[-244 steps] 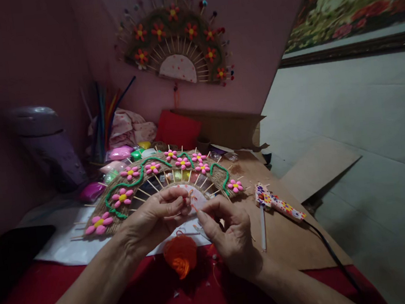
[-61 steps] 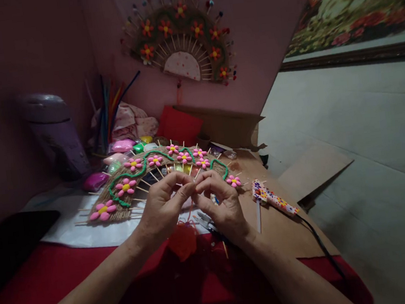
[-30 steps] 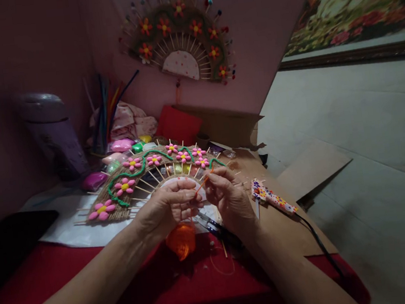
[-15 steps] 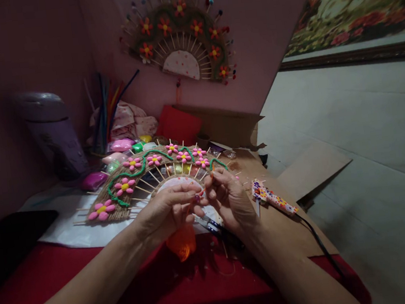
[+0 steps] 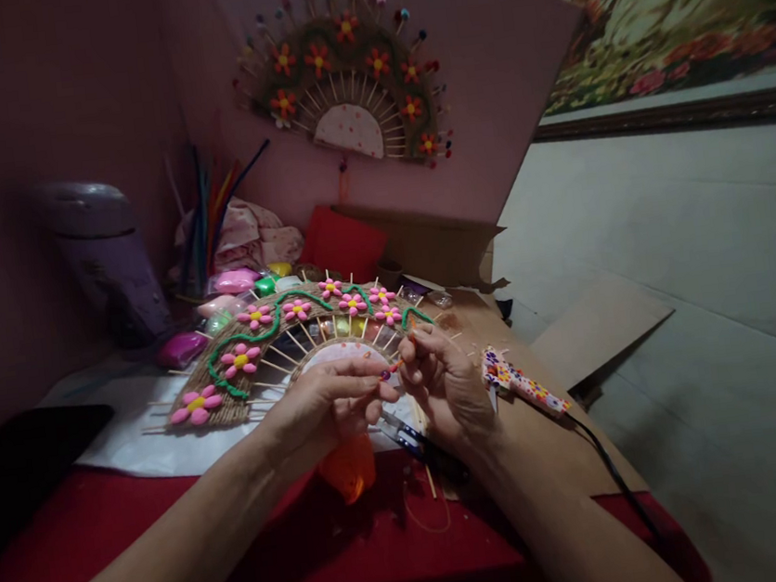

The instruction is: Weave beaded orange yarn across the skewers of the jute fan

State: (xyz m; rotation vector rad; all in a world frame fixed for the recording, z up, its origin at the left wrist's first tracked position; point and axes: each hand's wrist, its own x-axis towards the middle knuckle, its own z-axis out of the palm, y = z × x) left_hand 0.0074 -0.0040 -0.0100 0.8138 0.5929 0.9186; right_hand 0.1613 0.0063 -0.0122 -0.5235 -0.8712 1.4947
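Note:
My left hand [image 5: 321, 407] and my right hand [image 5: 442, 386] meet fingertip to fingertip over the white centre of a fan-shaped craft [image 5: 274, 341] of jute, wooden sticks, green cord and pink flowers. Both pinch a thin orange thread [image 5: 392, 367] with a small dark bead at the left fingertips. A ball of orange yarn [image 5: 348, 468] lies on the red cloth just below my left hand. Small scissors [image 5: 411, 438] lie under my right wrist.
A glue gun with a dotted pattern [image 5: 521, 384] and black cord lies right of my hands on brown cardboard. A finished fan [image 5: 343, 81] hangs on the pink board behind. A purple container [image 5: 108, 257], pipe cleaners [image 5: 210, 208] and clay packets [image 5: 229, 281] stand at the back left.
My hands drew closer together and sank slightly, shortening the stretch of orange thread between them. The yarn ball and fan stay in place.

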